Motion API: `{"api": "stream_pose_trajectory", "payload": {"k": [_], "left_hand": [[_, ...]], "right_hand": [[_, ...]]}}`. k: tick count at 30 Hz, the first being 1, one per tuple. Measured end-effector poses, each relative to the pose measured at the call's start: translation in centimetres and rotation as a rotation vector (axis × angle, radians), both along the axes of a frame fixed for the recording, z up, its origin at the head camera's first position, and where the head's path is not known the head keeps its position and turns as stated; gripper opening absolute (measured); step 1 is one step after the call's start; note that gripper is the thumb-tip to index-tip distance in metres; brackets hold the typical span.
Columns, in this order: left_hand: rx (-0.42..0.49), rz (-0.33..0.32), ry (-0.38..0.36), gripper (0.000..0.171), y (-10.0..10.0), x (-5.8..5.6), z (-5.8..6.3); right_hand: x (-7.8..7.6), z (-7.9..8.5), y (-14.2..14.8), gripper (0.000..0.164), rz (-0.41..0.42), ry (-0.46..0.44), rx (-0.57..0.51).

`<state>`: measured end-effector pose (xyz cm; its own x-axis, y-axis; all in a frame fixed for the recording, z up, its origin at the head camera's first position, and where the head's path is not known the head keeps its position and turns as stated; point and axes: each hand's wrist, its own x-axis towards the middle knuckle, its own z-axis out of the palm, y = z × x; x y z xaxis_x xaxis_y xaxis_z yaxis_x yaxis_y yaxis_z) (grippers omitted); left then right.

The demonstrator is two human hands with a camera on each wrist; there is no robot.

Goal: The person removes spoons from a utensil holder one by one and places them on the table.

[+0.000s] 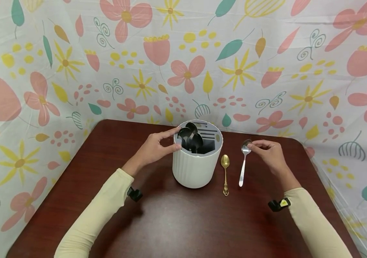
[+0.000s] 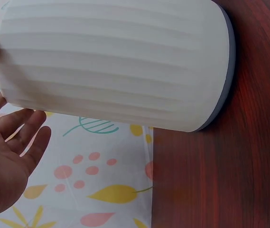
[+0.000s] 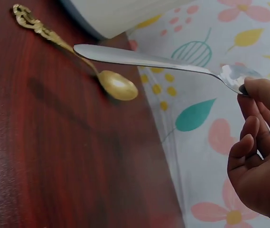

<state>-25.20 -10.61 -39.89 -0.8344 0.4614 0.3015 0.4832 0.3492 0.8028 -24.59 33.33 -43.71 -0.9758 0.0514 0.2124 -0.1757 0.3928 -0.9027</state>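
Note:
A white ribbed utensil holder [image 1: 193, 170] stands on the table with several black utensils [image 1: 193, 138] upright in its left part. My left hand [image 1: 152, 147] rests at its left rim, thumb on the front edge and forefinger stretched along the top; the other fingers are loosely bent beside the wall in the left wrist view. My right hand [image 1: 269, 154] pinches a silver spoon [image 3: 144, 59] by its bowl, between thumb and fingers, handle pointing away from the hand. The spoon hangs above the table, its shadow apart from it. A gold spoon [image 1: 225, 162] with an ornate handle lies between holder and silver spoon.
The dark reddish wooden table [image 1: 173, 229] has rounded far corners. A white cloth [image 1: 188, 46] printed with flowers and leaves hangs behind it and along the sides. The holder's top has slots [image 1: 207, 132] and an unfilled dark compartment [image 1: 207, 146].

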Motion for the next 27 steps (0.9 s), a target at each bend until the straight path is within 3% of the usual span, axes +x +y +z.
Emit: {"api": "stream_pose_trajectory", "payload": {"k": [11,27], "left_hand": [[-0.001,-0.004,0.029,0.062,0.1,-0.1,0.0],[-0.002,-0.007,0.034,0.063,0.1,-0.2,0.0]], "right_hand": [[-1.1,-4.0,1.1,0.032,0.002,-0.022,0.075],[-1.2,-5.2,1.0,0.032,0.02,-0.054,0.074]]}}
